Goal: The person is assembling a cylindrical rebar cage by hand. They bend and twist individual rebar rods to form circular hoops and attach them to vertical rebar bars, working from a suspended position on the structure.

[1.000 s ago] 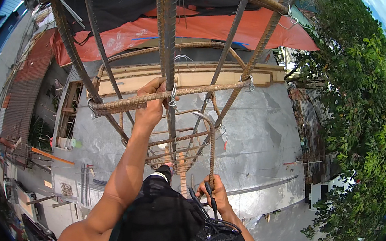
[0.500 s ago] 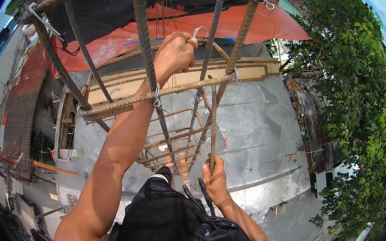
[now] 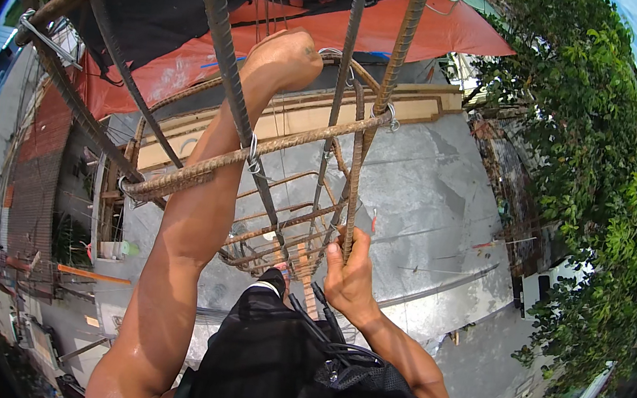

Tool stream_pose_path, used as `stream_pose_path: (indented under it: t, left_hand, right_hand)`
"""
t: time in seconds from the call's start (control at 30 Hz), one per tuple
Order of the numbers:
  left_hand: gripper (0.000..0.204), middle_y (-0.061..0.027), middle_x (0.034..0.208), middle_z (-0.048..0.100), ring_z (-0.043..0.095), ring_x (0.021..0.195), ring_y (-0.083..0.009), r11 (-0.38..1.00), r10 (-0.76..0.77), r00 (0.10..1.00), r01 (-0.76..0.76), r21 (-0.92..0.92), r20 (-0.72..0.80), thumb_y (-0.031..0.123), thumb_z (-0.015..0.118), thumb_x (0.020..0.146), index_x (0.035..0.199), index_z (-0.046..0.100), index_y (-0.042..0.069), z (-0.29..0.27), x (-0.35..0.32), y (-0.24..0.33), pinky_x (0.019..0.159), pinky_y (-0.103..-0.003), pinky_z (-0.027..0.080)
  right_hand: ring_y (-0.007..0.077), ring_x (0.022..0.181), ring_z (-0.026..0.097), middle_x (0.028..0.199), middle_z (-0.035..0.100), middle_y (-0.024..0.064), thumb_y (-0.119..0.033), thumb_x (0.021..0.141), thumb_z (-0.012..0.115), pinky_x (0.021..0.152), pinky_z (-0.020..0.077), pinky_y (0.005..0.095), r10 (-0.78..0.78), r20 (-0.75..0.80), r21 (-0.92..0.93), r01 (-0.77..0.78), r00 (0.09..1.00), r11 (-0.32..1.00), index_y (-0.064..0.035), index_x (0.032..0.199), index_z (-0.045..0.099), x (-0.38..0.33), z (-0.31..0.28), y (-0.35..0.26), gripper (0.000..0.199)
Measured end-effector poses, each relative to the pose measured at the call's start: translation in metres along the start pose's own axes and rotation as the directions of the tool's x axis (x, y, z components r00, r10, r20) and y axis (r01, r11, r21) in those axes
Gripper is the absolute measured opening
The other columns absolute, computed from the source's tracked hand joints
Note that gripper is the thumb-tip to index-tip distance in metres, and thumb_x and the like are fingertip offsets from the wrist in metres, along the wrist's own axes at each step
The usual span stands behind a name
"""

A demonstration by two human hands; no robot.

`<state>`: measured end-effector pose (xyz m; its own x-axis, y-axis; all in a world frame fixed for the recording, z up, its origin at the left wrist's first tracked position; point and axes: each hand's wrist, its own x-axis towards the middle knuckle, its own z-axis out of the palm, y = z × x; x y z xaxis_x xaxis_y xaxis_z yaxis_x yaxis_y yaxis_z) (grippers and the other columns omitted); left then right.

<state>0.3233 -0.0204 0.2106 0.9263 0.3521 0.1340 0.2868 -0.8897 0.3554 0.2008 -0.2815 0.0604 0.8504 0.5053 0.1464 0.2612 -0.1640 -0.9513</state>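
A rusty rebar cage of tall ribbed bars (image 3: 223, 28) and ring-like stirrups (image 3: 293, 148) rises in front of me, its crossings tied with pale wire (image 3: 254, 155). My left arm reaches through it, and my left hand (image 3: 284, 61) is curled at the far side near another stirrup. Its fingers face away, so whatever they grip is hidden. A pale wire loop (image 3: 332, 53) shows beside that hand. My right hand (image 3: 354, 279) is closed low around a rusty rod (image 3: 354, 172) with a bent upper end, which stands upright near the right corner bar.
Far below lies a grey concrete slab (image 3: 431, 189), with long timber boards (image 3: 417, 108) across its far side. An orange-red tarp (image 3: 450, 36) hangs beyond. Leafy trees (image 3: 602, 154) fill the right. My foot (image 3: 277, 273) is by the cage's lower stirrups.
My left hand has turned over at the wrist and shifted slightly left. The rod in my right hand has risen, its bent top now close to the far stirrup.
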Motion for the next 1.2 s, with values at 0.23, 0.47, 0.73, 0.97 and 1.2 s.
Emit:
stream_pose_path:
  t: [0.23, 0.47, 0.73, 0.97, 1.2]
  left_hand:
    - [0.023, -0.0289, 0.071, 0.052, 0.054, 0.066, -0.041, 0.996, 0.086, 0.995, -0.087, -0.019, -0.041, 0.015, 0.05, 0.072, 0.073, 0.059, -0.005, 0.004, 0.0, -0.006, 0.065, -0.045, 0.044]
    - [0.024, -0.0275, 0.074, 0.058, 0.057, 0.069, -0.0382, 0.999, 0.038, 0.999, -0.038, -0.006, -0.014, 0.018, 0.05, 0.077, 0.079, 0.063, -0.003, 0.004, -0.003, 0.0, 0.069, -0.043, 0.046]
    - [0.024, -0.0228, 0.073, 0.063, 0.064, 0.078, -0.0378, 0.994, 0.107, 0.977, -0.105, 0.016, -0.186, 0.017, 0.051, 0.075, 0.069, 0.066, -0.001, 0.018, -0.011, -0.005, 0.074, -0.045, 0.05]
    - [0.026, -0.0196, 0.094, 0.065, 0.062, 0.09, -0.0358, 0.993, -0.056, 0.993, 0.066, 0.102, -0.103, 0.022, 0.053, 0.08, 0.085, 0.069, 0.002, 0.007, -0.008, -0.007, 0.084, -0.041, 0.048]
    - [0.026, -0.0235, 0.086, 0.063, 0.063, 0.083, -0.037, 0.991, 0.018, 0.998, -0.01, 0.135, -0.061, 0.016, 0.049, 0.076, 0.081, 0.067, -0.002, -0.008, -0.008, 0.004, 0.078, -0.042, 0.049]
  right_hand:
    - [0.0365, 0.071, 0.061, 0.081, 0.059, 0.0227, -0.012, 0.094, 0.049, 0.065, 0.0464, 0.044, 0.1, 0.029, -0.171, -0.094, 0.995, 0.981, 0.0038, 0.117, 0.04, 0.007, -0.01, -0.024, 0.03]
    - [0.0473, 0.064, 0.058, 0.071, 0.059, 0.0261, -0.008, 0.09, 0.051, 0.057, 0.0449, 0.0509, 0.136, 0.166, -0.601, -0.009, 0.977, 0.799, 0.0065, 0.11, 0.041, 0.02, -0.071, -0.087, 0.027]
    - [0.0267, 0.056, 0.062, 0.074, 0.062, 0.0153, -0.018, 0.097, 0.045, 0.053, 0.0495, 0.0365, 0.278, 0.254, 0.179, -0.327, 0.926, 0.928, 0.0008, 0.115, 0.043, -0.009, -0.046, -0.049, 0.026]
    - [0.0208, 0.042, 0.048, 0.059, 0.049, 0.0061, -0.037, 0.1, 0.036, 0.048, 0.0406, 0.0332, -0.068, 0.488, 0.872, -0.482, 0.87, 0.081, -0.0099, 0.105, 0.045, -0.008, 0.013, 0.022, 0.029]
    - [0.0152, 0.042, 0.045, 0.06, 0.046, 0.0021, -0.036, 0.102, 0.028, 0.047, 0.038, 0.0309, -0.077, 0.506, 0.819, -0.506, 0.859, -0.272, -0.0114, 0.104, 0.048, 0.004, 0.019, 0.02, 0.032]
